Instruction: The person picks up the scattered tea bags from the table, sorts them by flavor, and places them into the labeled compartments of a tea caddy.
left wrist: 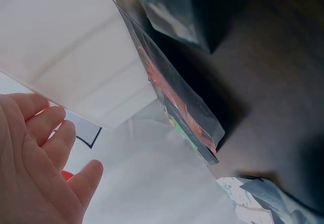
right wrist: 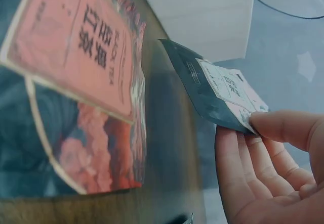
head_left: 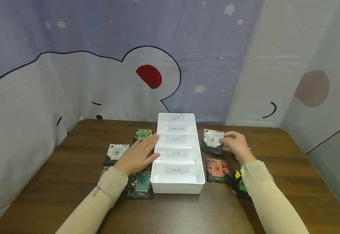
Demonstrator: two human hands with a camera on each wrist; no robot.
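My right hand [head_left: 236,146] pinches a white-and-black tea sachet [head_left: 212,141] at its right edge, thumb on top and fingers beneath, as the right wrist view shows. The sachet [right wrist: 223,87] is tilted beside the box. To the middle stands a long white box [head_left: 178,188] split into several labelled compartments. My left hand [head_left: 139,155] reaches over the box's left rim with straight fingers and holds nothing. A red black-tea sachet [head_left: 217,170] lies on the table below the right hand.
Left of the box lie a green sachet [head_left: 142,134], a white sachet [head_left: 117,153] and a dark teal-labelled sachet [head_left: 141,185]. Another dark sachet with green [head_left: 241,187] sits partly under the right forearm. A patterned curtain [head_left: 205,65] hangs behind the wooden table [head_left: 175,214].
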